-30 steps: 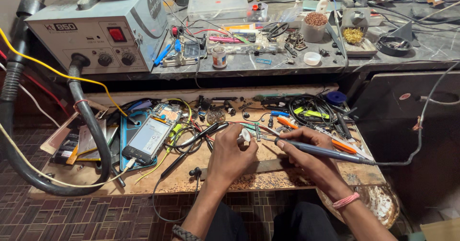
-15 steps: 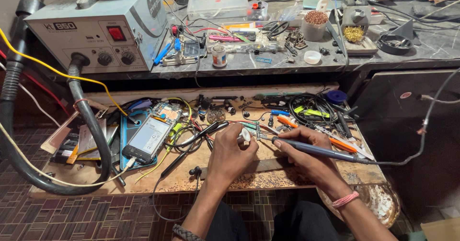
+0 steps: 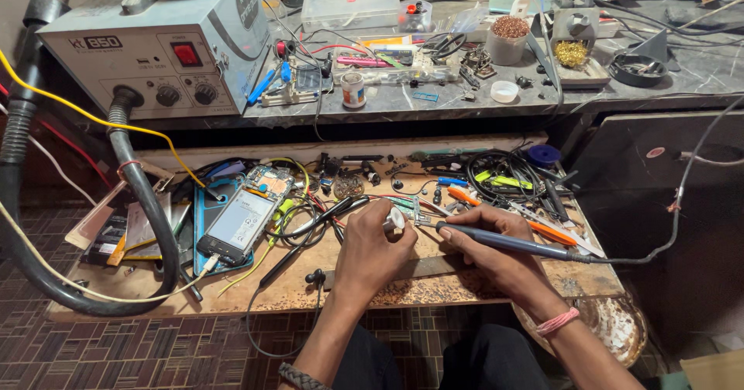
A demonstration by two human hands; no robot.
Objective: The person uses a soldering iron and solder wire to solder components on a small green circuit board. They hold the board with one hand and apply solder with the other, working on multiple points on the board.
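Your left hand (image 3: pixel 370 249) is resting on the worn wooden work board (image 3: pixel 434 288), fingers curled and pinching a small silvery-white round part (image 3: pixel 394 219) at its top edge. Just right of that part a small green circuit board (image 3: pixel 408 208) is lying flat on the wood, between your two hands and nearer the left one.

Your right hand (image 3: pixel 487 244) is closed around a dark blue pen-shaped soldering iron (image 3: pixel 504 242), gripping it like a pencil near the front. The iron's long axis is running almost level across the board, rising slightly to the left; its thin metal tip is pointing left at the circuit board, just beside the round part, though whether tip and board are touching is too small to tell. Its black cord (image 3: pixel 666 227) is trailing off right and climbing past the board's edge.

Left of your left hand a smartphone with a pale screen (image 3: pixel 236 223) is lying tilted on a blue mat. Behind the work, tangled black cables (image 3: pixel 508 174) and an orange-handled tool (image 3: pixel 508 213) are crowding the far strip. The bare wood is lying along the near edge, in front of your wrists.
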